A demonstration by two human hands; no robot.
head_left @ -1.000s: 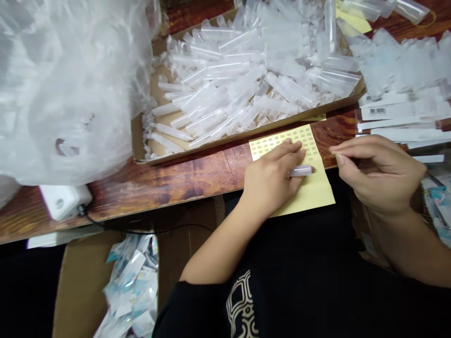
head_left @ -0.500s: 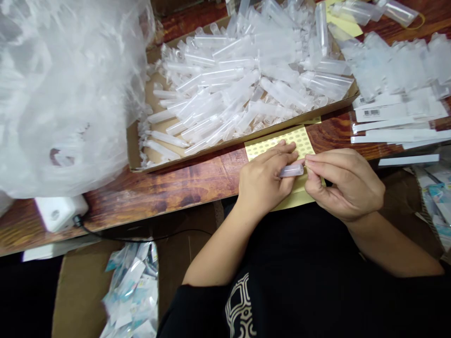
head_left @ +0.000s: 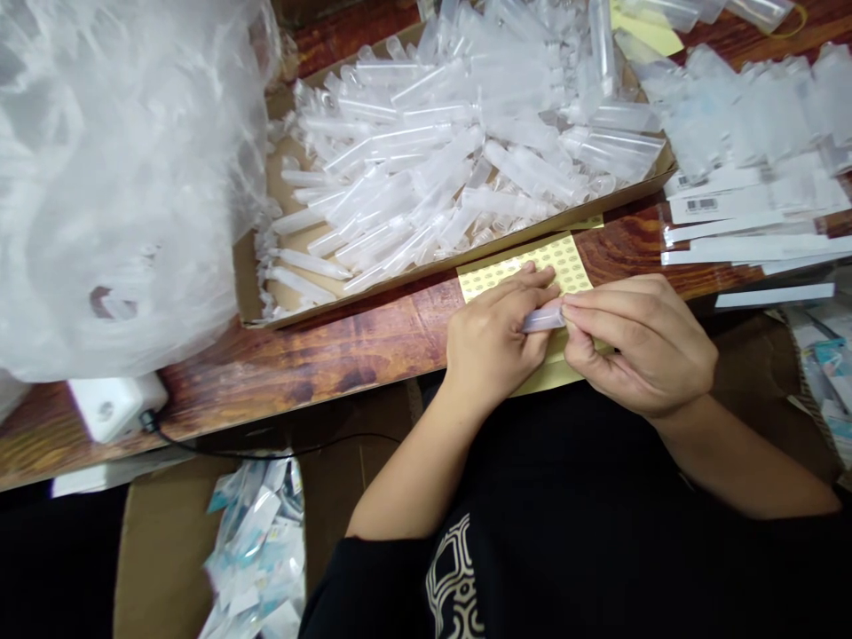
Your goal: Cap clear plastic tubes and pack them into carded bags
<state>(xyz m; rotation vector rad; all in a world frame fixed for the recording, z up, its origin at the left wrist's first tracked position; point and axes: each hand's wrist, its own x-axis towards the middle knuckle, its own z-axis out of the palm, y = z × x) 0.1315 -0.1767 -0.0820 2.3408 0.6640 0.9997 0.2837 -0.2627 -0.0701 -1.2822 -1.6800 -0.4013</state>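
Right hand (head_left: 645, 346), earlier apart, now at the tube (head_left: 541, 319)

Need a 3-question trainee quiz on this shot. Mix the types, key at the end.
1. True or false: the cardboard tray is covered by a closed lid.

2. Which printed item lies under the fingers of the left hand?

3. Fill in: the fingertips of the ____ are at the end of the pale tube that sticks out from the left hand.

Key:
1. False; it is open and heaped with clear tubes.
2. The yellow sheet with rows of small oval marks.
3. right hand
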